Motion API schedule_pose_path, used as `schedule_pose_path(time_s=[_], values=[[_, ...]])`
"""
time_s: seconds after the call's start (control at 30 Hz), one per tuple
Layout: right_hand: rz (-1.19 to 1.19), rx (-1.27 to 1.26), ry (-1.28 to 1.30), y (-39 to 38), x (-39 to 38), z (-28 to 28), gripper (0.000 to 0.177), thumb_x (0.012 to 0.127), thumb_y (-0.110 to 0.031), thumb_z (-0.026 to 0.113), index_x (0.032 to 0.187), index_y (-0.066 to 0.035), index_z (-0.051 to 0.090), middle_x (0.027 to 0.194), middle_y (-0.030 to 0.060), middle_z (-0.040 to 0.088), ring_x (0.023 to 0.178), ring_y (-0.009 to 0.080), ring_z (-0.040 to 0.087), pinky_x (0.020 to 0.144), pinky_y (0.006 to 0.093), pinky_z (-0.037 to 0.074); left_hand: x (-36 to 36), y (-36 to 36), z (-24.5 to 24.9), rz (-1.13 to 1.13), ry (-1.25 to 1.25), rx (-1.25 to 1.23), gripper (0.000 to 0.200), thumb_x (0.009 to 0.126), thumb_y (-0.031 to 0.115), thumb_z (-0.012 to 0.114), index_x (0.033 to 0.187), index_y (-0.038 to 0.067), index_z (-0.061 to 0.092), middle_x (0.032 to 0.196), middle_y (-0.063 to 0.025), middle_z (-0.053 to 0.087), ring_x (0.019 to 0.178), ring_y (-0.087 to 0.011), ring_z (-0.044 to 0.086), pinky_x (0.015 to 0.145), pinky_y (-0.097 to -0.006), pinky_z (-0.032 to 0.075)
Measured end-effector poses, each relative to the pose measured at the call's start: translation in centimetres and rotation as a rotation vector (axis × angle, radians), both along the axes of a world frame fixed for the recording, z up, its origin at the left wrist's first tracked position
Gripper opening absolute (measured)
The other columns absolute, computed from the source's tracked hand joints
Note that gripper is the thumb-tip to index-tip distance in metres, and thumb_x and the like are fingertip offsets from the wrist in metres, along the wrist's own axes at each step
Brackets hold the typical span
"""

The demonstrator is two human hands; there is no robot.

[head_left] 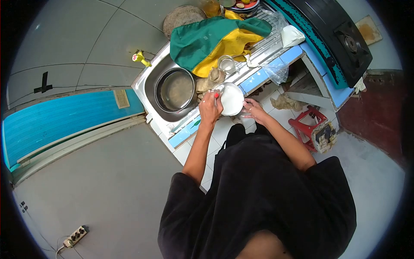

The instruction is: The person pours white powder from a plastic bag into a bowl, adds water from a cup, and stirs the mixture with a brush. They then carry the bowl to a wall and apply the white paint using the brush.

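A round white dish (232, 99) is held in front of the body at the sink's edge. My left hand (210, 108) is at its left side, the fingers closed around something with a small red part, too small to name. My right hand (255, 110) grips the dish's right edge with its fingers. Left of the hands, a dark round pan (175, 90) holding murky liquid sits in the steel sink (152, 82). Just above the dish are a crumpled brownish cloth (217, 75) and a clear glass container (227, 64).
A green and yellow cloth (215, 41) covers part of the drainboard. A yellow tap (140, 58) is at the wall. At the upper right stands a black and teal stove (327, 34); below it is a red stool (307, 125). A power strip (75, 236) lies lower left.
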State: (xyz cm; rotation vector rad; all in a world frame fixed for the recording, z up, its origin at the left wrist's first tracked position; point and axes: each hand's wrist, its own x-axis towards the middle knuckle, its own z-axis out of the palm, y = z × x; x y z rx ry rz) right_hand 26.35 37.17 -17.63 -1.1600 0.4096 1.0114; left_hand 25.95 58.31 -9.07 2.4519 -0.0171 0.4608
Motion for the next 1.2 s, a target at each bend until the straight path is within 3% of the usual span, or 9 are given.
schedule_pose_path(time_s=[0.13, 0.33, 0.4, 0.47, 0.53, 0.67, 0.8, 0.93, 1.2], values=[[0.005, -0.017, -0.004, 0.1, 0.1, 0.1, 0.059, 0.096, -0.033, 0.053, 0.139, -0.002, 0.028, 0.132, 0.0175, 0.045, 0.121, 0.0316, 0.050, 0.089, 0.0447, 0.049, -2.6, -0.9, 1.3, -0.073, 0.108, 0.069, 0.012, 0.076, 0.003, 0.063, 0.088, 0.005, 0.060, 0.081, -0.0149, 0.062, 0.070, -0.0352, 0.062, 0.060, -0.0412, 0.049], [-0.006, 0.001, 0.003, 0.1, -0.1, -0.4, 0.058, 0.096, -0.033, 0.053, 0.138, -0.002, 0.028, 0.133, 0.0177, 0.045, 0.121, 0.0314, 0.049, 0.089, 0.0443, 0.049, -2.6, -4.2, 0.5, -0.069, 0.107, -0.142, 0.009, 0.079, 0.004, 0.063, 0.088, 0.001, 0.063, 0.079, -0.0170, 0.065, 0.071, -0.0356, 0.065, 0.073, -0.0399, 0.053], [-0.006, 0.022, -0.001, -0.1, -0.1, -0.3, 0.059, 0.096, -0.034, 0.053, 0.139, -0.002, 0.028, 0.132, 0.0177, 0.045, 0.121, 0.0316, 0.050, 0.089, 0.0450, 0.049, -1.2, -4.3, -0.1, -0.043, 0.025, -0.224, 0.010, 0.078, 0.003, 0.063, 0.088, 0.003, 0.062, 0.080, -0.0178, 0.064, 0.071, -0.0372, 0.063, 0.063, -0.0420, 0.050], [-0.008, 0.021, 0.000, -0.1, -0.2, -0.1, 0.060, 0.096, -0.034, 0.054, 0.139, -0.002, 0.028, 0.131, 0.0177, 0.045, 0.121, 0.0316, 0.049, 0.089, 0.0453, 0.049, -0.2, -4.1, -0.2, -0.003, 0.026, -0.279, 0.013, 0.078, 0.003, 0.063, 0.090, 0.004, 0.063, 0.080, -0.0176, 0.064, 0.071, -0.0375, 0.062, 0.062, -0.0428, 0.050], [-0.010, 0.024, 0.000, 0.0, -0.1, 0.1, 0.060, 0.096, -0.035, 0.054, 0.139, -0.002, 0.027, 0.131, 0.0177, 0.045, 0.121, 0.0317, 0.049, 0.089, 0.0457, 0.049, 0.4, -2.9, -0.1, 0.044, 0.005, -0.168, 0.008, 0.080, 0.002, 0.063, 0.088, 0.002, 0.063, 0.084, -0.0173, 0.065, 0.074, -0.0355, 0.064, 0.065, -0.0381, 0.051], [0.001, 0.008, 0.000, 0.0, 0.0, 0.2, 0.061, 0.096, -0.035, 0.054, 0.139, -0.002, 0.027, 0.131, 0.0182, 0.045, 0.121, 0.0325, 0.049, 0.090, 0.0459, 0.049, -0.5, -0.6, 0.6, 0.047, 0.005, 0.051, 0.011, 0.079, 0.003, 0.062, 0.090, 0.005, 0.062, 0.082, -0.0157, 0.062, 0.072, -0.0361, 0.062, 0.062, -0.0418, 0.049], [-0.004, 0.026, -0.001, -0.1, 0.0, -0.3, 0.061, 0.096, -0.034, 0.054, 0.139, -0.002, 0.027, 0.132, 0.0183, 0.045, 0.121, 0.0330, 0.049, 0.090, 0.0460, 0.049, -3.1, -0.7, 0.9, 0.009, 0.094, 0.057, 0.014, 0.076, 0.003, 0.063, 0.090, 0.004, 0.062, 0.081, -0.0159, 0.061, 0.071, -0.0365, 0.061, 0.061, -0.0427, 0.049], [-0.018, 0.027, 0.000, -0.1, -0.1, -0.4, 0.060, 0.096, -0.034, 0.054, 0.139, -0.002, 0.027, 0.131, 0.0183, 0.045, 0.121, 0.0328, 0.049, 0.090, 0.0462, 0.049, -4.0, -2.8, 1.5, -0.070, 0.103, -0.077, 0.014, 0.076, 0.003, 0.063, 0.089, 0.003, 0.063, 0.082, -0.0165, 0.065, 0.073, -0.0363, 0.064, 0.062, -0.0407, 0.051], [-0.026, 0.033, 0.004, 0.0, -0.2, -0.5, 0.061, 0.095, -0.034, 0.055, 0.139, -0.002, 0.027, 0.132, 0.0186, 0.044, 0.120, 0.0333, 0.049, 0.089, 0.0459, 0.050, -0.3, -3.2, -1.0, 0.036, 0.018, -0.266, 0.007, 0.082, 0.003, 0.062, 0.089, 0.000, 0.063, 0.083, -0.0169, 0.067, 0.073, -0.0316, 0.067, 0.065, -0.0350, 0.054]])
